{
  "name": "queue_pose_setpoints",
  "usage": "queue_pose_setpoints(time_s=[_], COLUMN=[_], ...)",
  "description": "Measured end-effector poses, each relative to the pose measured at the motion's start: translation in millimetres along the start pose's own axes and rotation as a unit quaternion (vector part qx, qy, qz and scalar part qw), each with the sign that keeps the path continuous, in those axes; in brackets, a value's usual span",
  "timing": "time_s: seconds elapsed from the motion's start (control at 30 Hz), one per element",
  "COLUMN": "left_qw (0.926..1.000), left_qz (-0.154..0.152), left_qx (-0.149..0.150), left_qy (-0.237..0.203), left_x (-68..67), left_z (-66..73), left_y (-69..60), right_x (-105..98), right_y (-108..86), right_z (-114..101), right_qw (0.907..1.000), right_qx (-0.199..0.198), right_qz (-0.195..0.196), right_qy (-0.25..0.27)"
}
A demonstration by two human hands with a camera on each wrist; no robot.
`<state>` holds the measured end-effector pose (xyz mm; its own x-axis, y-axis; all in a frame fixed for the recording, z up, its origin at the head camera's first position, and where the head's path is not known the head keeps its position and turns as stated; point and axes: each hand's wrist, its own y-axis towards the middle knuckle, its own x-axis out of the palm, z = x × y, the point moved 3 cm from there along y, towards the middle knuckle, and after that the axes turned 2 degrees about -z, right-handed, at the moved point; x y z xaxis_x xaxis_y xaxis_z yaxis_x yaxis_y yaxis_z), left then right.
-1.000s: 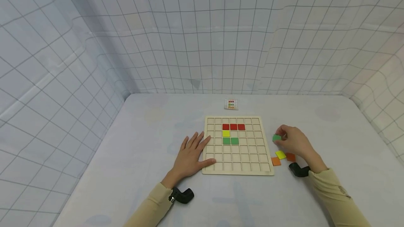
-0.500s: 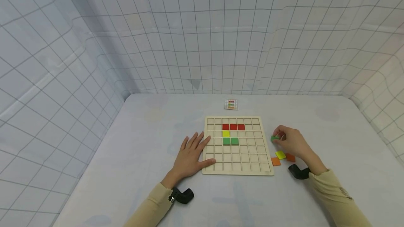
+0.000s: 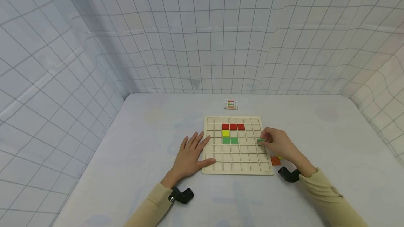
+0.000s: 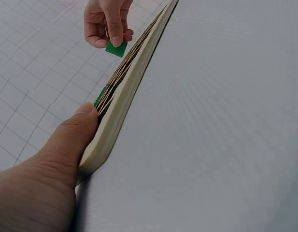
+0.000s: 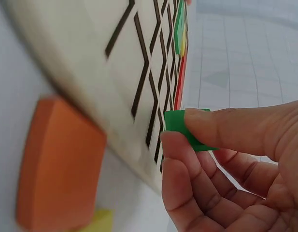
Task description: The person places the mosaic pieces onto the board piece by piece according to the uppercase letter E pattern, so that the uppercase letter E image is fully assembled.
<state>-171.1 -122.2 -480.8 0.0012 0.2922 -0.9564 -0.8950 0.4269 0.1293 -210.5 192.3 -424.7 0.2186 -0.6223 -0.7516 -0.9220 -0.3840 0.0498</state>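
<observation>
Loose yellow tile (image 3: 280, 157), only slivers showing!
The right grip (image 3: 279, 143) covers most in the head view, the right-wrist view's bottom edge crops it; the card's (image 3: 231, 104) pattern's too tiny to read.

Three red tiles (image 3: 233, 126), three green tiles (image 3: 234, 140), two yellow tiles (image 3: 226, 133), at least one orange tile (image 3: 276, 161); one board (image 3: 236, 172), one card (image 3: 231, 104), two wrist devices (image 3: 184, 195)

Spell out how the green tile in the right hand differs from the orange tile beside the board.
Colour: the green tile is green, while the orange tile is orange.
Support: the green tile is pinched between thumb and fingers of the right hand; the orange tile lies on the table, untouched.
Place: the green tile is held at the right side of the grid board; the orange tile lies outside its edge.
Shared: neither sits in a cell.
</observation>
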Motion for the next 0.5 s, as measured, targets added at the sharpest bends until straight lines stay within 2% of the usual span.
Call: queue_pose_setpoints(time_s=[0.27, 0.5], left_qw=[1.0, 1.0], left_qz=[-0.005, -0.003], left_qx=[-0.005, -0.007], left_qy=[0.002, -0.003], left_x=[0.1, -1.3], left_z=[1.3, 1.7], left_y=[0.6, -0.1], right_x=[15, 24], right_y=[9.2, 17.3], right_z=[-13, -19], right_qw=[0.9992, 0.9988], right_qx=[-0.024, -0.03], right_qz=[-0.027, -0.033], right_qy=[0.017, 0.021])
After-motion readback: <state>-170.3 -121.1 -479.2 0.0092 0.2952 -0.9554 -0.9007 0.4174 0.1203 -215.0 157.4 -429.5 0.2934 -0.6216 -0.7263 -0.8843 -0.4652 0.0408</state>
